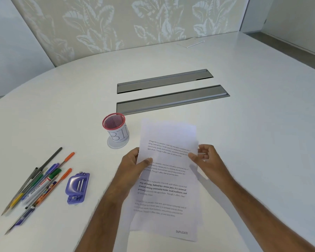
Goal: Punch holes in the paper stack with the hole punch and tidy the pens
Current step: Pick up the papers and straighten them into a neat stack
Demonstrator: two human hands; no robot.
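Observation:
A stack of printed white paper (pixel 166 188) sits in front of me, lifted slightly off the white table. My left hand (pixel 135 165) grips its left edge with the thumb on top. My right hand (pixel 205 159) pinches its right edge. A purple hole punch (pixel 77 188) lies on the table to the left of my left forearm, apart from both hands. Further left lies a loose pile of several pens and pencils (pixel 38 184). A red mesh cup (pixel 115 130) with a paper label reading "BIN" stands upright behind the paper's left corner.
Two long grey cable-slot covers (pixel 171 100) are set into the white table (pixel 262 142) beyond the paper. A white card (pixel 191 42) lies at the far edge. A patterned wall stands behind the table.

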